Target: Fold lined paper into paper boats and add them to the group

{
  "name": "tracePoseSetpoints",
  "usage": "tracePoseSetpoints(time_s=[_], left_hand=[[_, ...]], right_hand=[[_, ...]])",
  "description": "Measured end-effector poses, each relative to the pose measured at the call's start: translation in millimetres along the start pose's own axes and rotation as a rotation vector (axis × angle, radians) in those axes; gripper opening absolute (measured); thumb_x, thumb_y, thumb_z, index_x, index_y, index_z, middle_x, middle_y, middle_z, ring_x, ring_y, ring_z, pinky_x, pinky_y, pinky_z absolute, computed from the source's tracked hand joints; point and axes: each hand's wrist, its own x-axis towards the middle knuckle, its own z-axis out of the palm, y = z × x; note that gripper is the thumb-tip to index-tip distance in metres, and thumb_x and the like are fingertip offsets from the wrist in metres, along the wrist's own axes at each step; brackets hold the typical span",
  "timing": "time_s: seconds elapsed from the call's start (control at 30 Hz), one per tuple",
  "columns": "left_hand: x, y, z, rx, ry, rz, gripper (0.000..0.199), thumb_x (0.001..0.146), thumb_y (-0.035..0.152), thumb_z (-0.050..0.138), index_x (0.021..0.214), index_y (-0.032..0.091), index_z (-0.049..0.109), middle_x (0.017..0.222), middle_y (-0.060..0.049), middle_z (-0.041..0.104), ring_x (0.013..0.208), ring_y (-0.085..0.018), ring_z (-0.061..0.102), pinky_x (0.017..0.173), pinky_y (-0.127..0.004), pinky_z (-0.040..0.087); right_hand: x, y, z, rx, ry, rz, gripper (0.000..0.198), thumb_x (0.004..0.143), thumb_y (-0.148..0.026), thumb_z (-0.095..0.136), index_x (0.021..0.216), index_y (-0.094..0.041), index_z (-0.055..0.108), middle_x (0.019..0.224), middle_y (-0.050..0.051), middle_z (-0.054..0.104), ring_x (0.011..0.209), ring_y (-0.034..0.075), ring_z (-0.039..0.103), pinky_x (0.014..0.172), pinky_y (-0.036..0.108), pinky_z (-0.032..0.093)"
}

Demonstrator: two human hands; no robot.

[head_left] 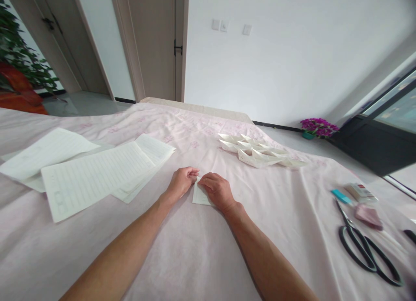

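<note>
A small folded piece of white paper (202, 196) lies on the pink cloth in front of me, partly covered by my hands. My left hand (182, 180) pinches the paper's upper left corner between thumb and fingers. Curled over its top and right side, my right hand (217, 189) grips the paper near the same corner, and its fingertips almost meet the left ones. To the right and farther back stand several folded paper boats (256, 151), grouped close together. Loose lined sheets (100, 175) overlap to the left, one with a crease.
Black-handled scissors (360, 244) lie at the right, beside a blue stick-like item (341, 196), a small box (361, 192) and a pink item (369, 216). The pink floral cloth (182, 257) has wrinkles. Beyond it are a door (152, 45) and purple flowers (318, 127).
</note>
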Motion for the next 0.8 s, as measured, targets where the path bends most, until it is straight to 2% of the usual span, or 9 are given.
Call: tracePoseSetpoints(time_s=[0.13, 0.3, 0.37, 0.43, 0.5, 0.6, 0.67, 0.8], left_hand=[[-3.1, 6.0, 0.4, 0.104, 0.020, 0.027, 0.031, 0.078, 0.009, 0.061, 0.107, 0.015, 0.070, 0.103, -0.010, 0.075, 0.093, -0.019, 0.069, 0.087, -0.031, 0.052], [-25.9, 37.7, -11.2, 0.286, 0.065, 0.069, 0.024, 0.082, 0.014, 0.061, 0.104, 0.016, 0.069, 0.104, -0.010, 0.070, 0.094, -0.021, 0.066, 0.092, -0.036, 0.047], [-42.3, 50.1, -14.9, 0.521, 0.025, 0.135, 0.020, 0.083, 0.020, 0.063, 0.103, 0.017, 0.066, 0.106, -0.009, 0.067, 0.094, -0.021, 0.064, 0.090, -0.035, 0.048], [-59.9, 57.0, -15.6, 0.633, -0.040, 0.180, 0.025, 0.081, 0.022, 0.067, 0.105, 0.017, 0.062, 0.106, -0.008, 0.063, 0.096, -0.020, 0.062, 0.088, -0.034, 0.048], [-75.3, 58.1, -13.4, 0.705, -0.091, 0.242, 0.030, 0.078, 0.020, 0.071, 0.105, 0.019, 0.059, 0.105, -0.006, 0.060, 0.099, -0.021, 0.060, 0.089, -0.035, 0.048], [-89.1, 53.5, -8.3, 0.771, -0.114, 0.298, 0.026, 0.078, 0.014, 0.071, 0.100, 0.020, 0.058, 0.102, -0.004, 0.058, 0.099, -0.020, 0.057, 0.090, -0.035, 0.048], [-91.4, 49.4, -6.2, 0.780, -0.101, 0.312, 0.020, 0.080, 0.013, 0.068, 0.096, 0.021, 0.058, 0.101, -0.003, 0.057, 0.098, -0.019, 0.057, 0.089, -0.035, 0.048], [-86.9, 41.6, -7.6, 0.761, -0.079, 0.347, 0.016, 0.085, 0.012, 0.063, 0.098, 0.020, 0.060, 0.104, -0.004, 0.059, 0.098, -0.019, 0.058, 0.089, -0.033, 0.049]], right_hand=[[0.1, -1.7, 0.3, 0.001, -0.037, -0.008, 0.016, 0.091, -0.015, 0.058, 0.089, -0.025, 0.071, 0.092, 0.002, 0.070, 0.085, 0.015, 0.063, 0.080, 0.025, 0.045], [0.0, 0.2, 0.4, 0.109, 0.022, 0.062, 0.015, 0.089, -0.013, 0.058, 0.090, -0.022, 0.069, 0.092, 0.003, 0.068, 0.085, 0.015, 0.063, 0.079, 0.025, 0.047], [0.4, 1.0, 0.6, 0.137, 0.035, 0.075, 0.015, 0.088, -0.013, 0.057, 0.090, -0.022, 0.069, 0.090, 0.003, 0.067, 0.085, 0.015, 0.062, 0.079, 0.025, 0.048], [0.8, 1.2, 0.4, 0.154, 0.037, 0.066, 0.016, 0.087, -0.011, 0.056, 0.089, -0.022, 0.069, 0.090, 0.004, 0.067, 0.085, 0.016, 0.062, 0.080, 0.026, 0.048], [0.9, 1.2, -0.3, 0.144, 0.031, 0.052, 0.017, 0.085, -0.010, 0.057, 0.089, -0.022, 0.070, 0.092, 0.004, 0.068, 0.088, 0.017, 0.062, 0.083, 0.028, 0.047], [-0.2, 2.4, -1.8, 0.068, 0.028, 0.085, 0.017, 0.081, -0.011, 0.061, 0.086, -0.023, 0.071, 0.100, 0.004, 0.069, 0.093, 0.019, 0.061, 0.090, 0.034, 0.045], [-1.8, 4.4, -2.2, 0.041, 0.031, 0.132, 0.016, 0.079, -0.012, 0.063, 0.085, -0.024, 0.072, 0.105, 0.004, 0.069, 0.098, 0.021, 0.061, 0.093, 0.037, 0.044], [-5.5, 8.8, -0.5, 0.123, 0.023, 0.174, 0.023, 0.080, -0.007, 0.057, 0.089, -0.023, 0.071, 0.107, 0.005, 0.071, 0.105, 0.020, 0.061, 0.097, 0.036, 0.044]])
